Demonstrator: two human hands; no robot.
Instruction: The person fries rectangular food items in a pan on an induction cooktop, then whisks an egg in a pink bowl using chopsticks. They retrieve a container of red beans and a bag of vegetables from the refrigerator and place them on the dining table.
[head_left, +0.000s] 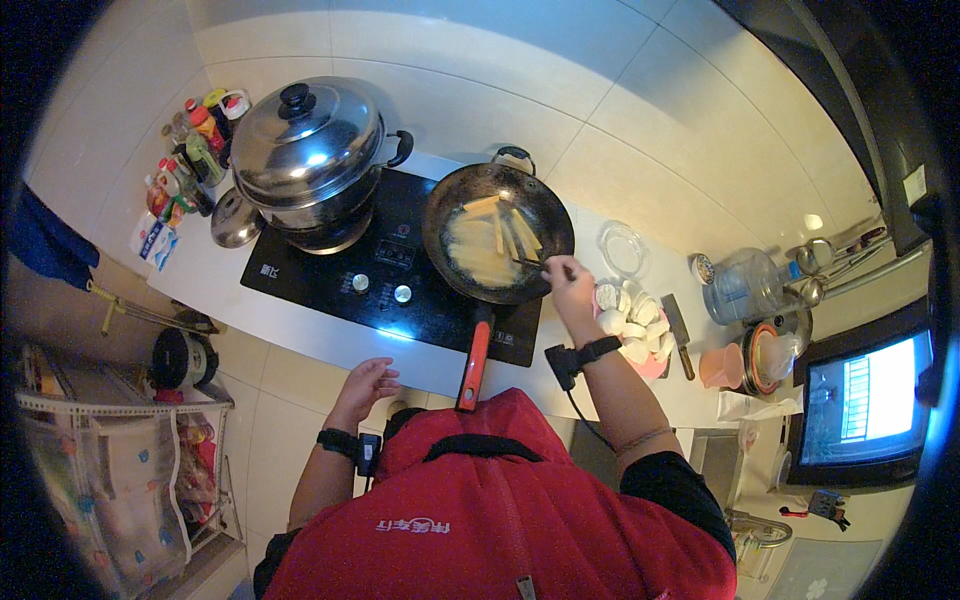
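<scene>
My right hand (568, 276) is over the right rim of a dark wok (442, 240). Its fingers are closed on a thin dark utensil (530, 262), probably chopsticks or tongs; most of it is hidden. Its tip meets pale yellow strips of food (480, 251), which lie in bubbling oil in the wok. Several strips rest crosswise on top of the others. The wok's red handle (474, 367) points towards my body. My left hand (367, 386) hangs in front of the counter edge with fingers apart and nothing in it.
Left of the wok, a lidded steel pot (307, 165) shares the black cooktop (337, 300). Bottles (199, 157) stand beyond it. On the right are white sliced pieces (634, 322) on a pink plate, a knife (679, 337), a glass dish (624, 249) and a pink cup (721, 366).
</scene>
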